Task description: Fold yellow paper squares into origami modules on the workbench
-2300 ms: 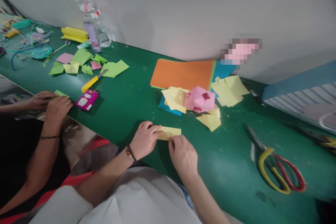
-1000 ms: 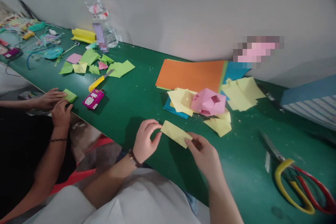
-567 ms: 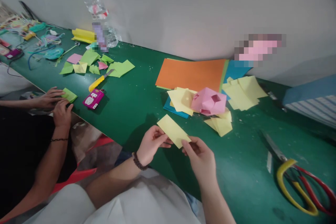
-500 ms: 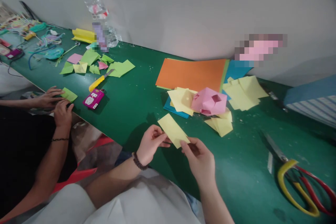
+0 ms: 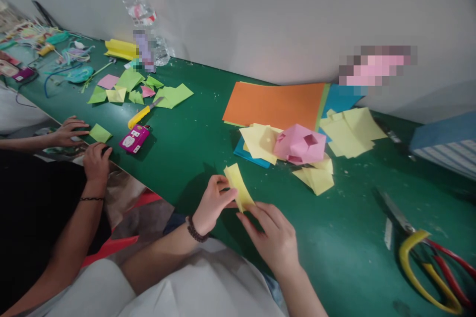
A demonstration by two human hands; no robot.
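Between both hands, above the table's front part, is a small folded piece of yellow paper. My left hand pinches its left edge with thumb and fingers. At its lower right end, my right hand grips it between thumb and fingertips. Just beyond lie a pink folded paper ball with openings in its faces and loose yellow sheets. A folded yellow piece rests to the right of them.
Scissors lie at the right, near a blue striped box. Orange paper is by the wall. Leftward are a purple device, a yellow cutter, a bottle and a co-worker's hands beside green paper.
The yellow paper has turned and now looks narrower, its outline bent. My right hand has shifted slightly left. The co-worker's hands have moved apart from the green paper.
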